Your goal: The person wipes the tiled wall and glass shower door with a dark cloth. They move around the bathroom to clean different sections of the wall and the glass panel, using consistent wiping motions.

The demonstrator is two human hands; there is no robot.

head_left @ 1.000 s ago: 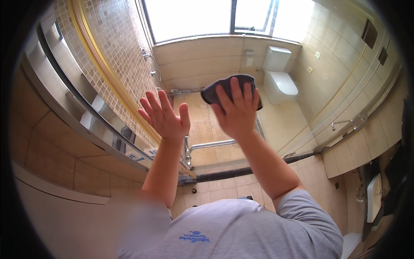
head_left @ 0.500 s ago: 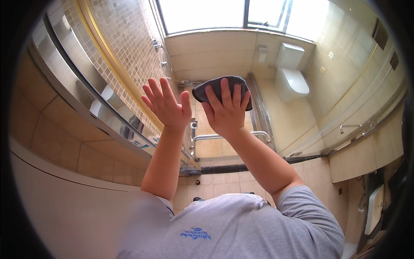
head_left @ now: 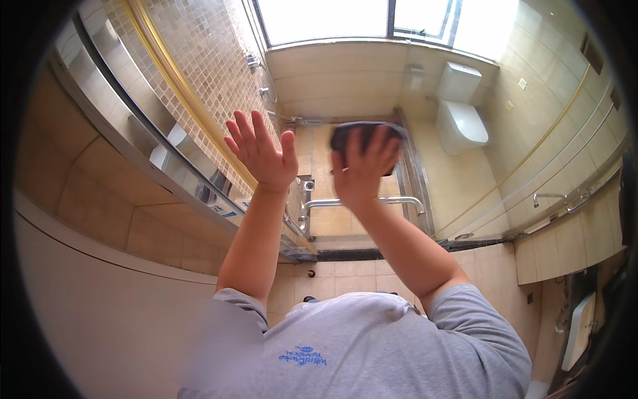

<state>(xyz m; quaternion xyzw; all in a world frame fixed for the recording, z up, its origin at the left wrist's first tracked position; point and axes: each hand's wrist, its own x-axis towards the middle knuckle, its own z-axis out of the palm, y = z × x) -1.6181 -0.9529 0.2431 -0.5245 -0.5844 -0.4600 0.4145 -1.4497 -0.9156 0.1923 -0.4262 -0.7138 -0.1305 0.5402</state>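
Observation:
A dark grey cloth (head_left: 339, 136) is spread under my right hand (head_left: 365, 163), which lies over it with fingers apart and smeared by motion. The cloth appears flat against a clear pane, though the pane itself hardly shows. To its left, my left hand (head_left: 262, 156) is raised with fingers spread and holds nothing. Whether that palm touches the pane, I cannot tell. Just below both hands runs a bent metal bar handle (head_left: 359, 201).
Beyond the hands are a white toilet (head_left: 463, 123) at the far right, a bright window (head_left: 325, 20) and a mosaic wall (head_left: 199, 53) with shower fittings. A metal-framed glass edge (head_left: 166, 186) lines the left. A dark sill (head_left: 352, 255) crosses the tiled floor.
My right hand and the cloth have shifted to the right, away from my left hand. My left hand keeps its spread pose. The whole view has shifted slightly.

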